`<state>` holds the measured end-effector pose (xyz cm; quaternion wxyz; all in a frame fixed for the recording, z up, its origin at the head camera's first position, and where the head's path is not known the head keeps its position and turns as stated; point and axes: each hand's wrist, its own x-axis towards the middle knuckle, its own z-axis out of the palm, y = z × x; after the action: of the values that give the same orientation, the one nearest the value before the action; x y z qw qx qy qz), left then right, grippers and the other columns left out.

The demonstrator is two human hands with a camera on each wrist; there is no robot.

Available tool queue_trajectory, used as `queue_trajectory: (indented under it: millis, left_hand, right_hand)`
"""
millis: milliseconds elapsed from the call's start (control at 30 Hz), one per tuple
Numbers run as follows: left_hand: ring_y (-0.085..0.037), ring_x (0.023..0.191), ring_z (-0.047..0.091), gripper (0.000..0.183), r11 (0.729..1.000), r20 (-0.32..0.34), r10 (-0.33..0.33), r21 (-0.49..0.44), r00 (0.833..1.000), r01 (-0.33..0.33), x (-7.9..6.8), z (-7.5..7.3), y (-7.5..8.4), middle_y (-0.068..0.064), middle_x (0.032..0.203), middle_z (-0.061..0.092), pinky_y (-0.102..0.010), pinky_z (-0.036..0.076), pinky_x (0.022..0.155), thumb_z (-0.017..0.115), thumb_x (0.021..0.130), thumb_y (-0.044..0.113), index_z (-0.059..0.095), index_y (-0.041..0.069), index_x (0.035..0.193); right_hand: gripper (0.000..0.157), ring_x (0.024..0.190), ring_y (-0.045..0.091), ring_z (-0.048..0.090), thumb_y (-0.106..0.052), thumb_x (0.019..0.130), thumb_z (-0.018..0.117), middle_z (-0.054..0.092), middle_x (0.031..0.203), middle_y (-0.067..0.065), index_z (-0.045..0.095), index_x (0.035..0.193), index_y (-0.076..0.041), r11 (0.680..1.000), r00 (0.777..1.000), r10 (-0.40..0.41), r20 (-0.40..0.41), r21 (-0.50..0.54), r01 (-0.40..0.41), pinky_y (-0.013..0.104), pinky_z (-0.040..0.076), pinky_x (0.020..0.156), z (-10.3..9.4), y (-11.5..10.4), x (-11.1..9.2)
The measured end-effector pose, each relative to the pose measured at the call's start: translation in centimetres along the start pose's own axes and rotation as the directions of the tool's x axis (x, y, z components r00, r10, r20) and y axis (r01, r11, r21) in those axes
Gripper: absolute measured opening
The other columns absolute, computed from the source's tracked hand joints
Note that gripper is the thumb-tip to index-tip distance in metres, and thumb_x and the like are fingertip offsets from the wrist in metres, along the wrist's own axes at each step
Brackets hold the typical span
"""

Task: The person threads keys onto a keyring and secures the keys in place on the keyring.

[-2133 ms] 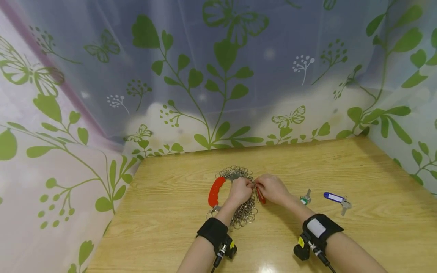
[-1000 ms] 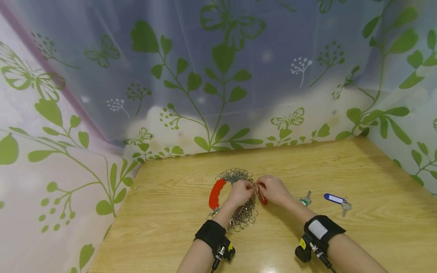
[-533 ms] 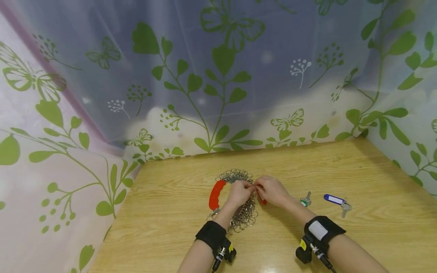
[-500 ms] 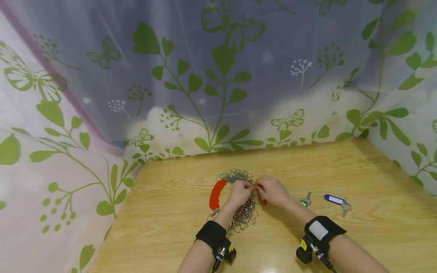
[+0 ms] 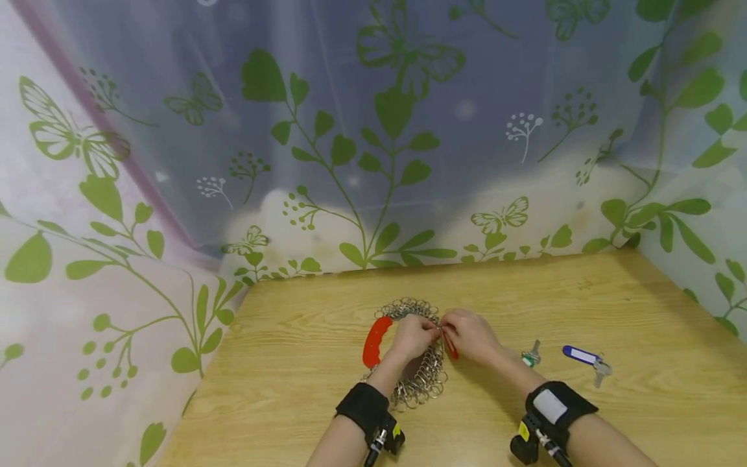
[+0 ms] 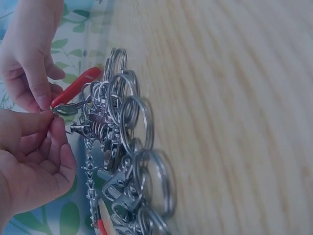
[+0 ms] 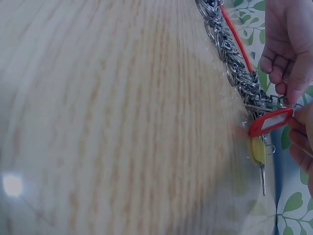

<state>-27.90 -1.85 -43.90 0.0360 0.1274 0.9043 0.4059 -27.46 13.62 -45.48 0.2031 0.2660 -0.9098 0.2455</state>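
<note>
A large key ring with a red grip (image 5: pixel 376 342) lies on the table, with several small metal split rings (image 5: pixel 421 389) and clips around its hoop. My left hand (image 5: pixel 413 337) reaches over the hoop, thumb and forefinger pinching a small metal ring at its right side. My right hand (image 5: pixel 471 336) meets it there, fingertips pinching the metal ring of a red key tag (image 7: pixel 271 121). That tag hangs down beside the clips, and its white label shows in the right wrist view. A small yellow piece (image 7: pixel 258 149) sits below it. The fingertips partly hide the joined metal.
To the right lie a key with a green tag (image 5: pixel 530 358) and a key with a blue tag (image 5: pixel 580 354). The wooden table (image 5: pixel 303 337) ends at a patterned curtain (image 5: pixel 327 143) behind and on both sides. Each wrist wears a black strap with a cabled camera.
Both hands stay together at the right side of the hoop, with only small finger movements against the red tag's ring. The head view has tilted slightly, so everything sits a little lower.
</note>
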Motion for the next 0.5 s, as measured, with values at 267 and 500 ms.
queue_trajectory:
  millis: [267,500]
  left_hand:
    - [-0.009,0.05,0.044,0.016,0.999,-0.047,-0.026,-0.045,0.999,0.024,-0.04,0.26,0.1,0.0,0.062,0.058,-0.02,0.034,0.046,0.063,0.088,0.011,0.074,0.002,0.08]
    - [-0.008,0.063,0.053,0.012,0.999,0.011,0.033,-0.001,0.999,-0.033,-0.43,0.77,-0.63,-0.001,0.08,0.066,-0.022,0.041,0.054,0.065,0.087,0.013,0.074,0.005,0.089]
  right_hand:
    - [0.005,0.08,0.024,0.062,-0.001,0.083,0.064,0.065,0.084,0.007,0.068,0.085,-0.004,1.0,1.0,-0.026,0.012,0.011,0.026,0.038,0.05,0.07,-0.21,-0.1,-0.17]
    - [0.005,0.081,0.025,0.062,-0.003,0.084,0.064,0.065,0.086,0.008,0.068,0.086,-0.004,0.999,0.998,0.04,0.045,0.017,-0.041,0.039,0.049,0.071,-0.36,0.1,-0.36]
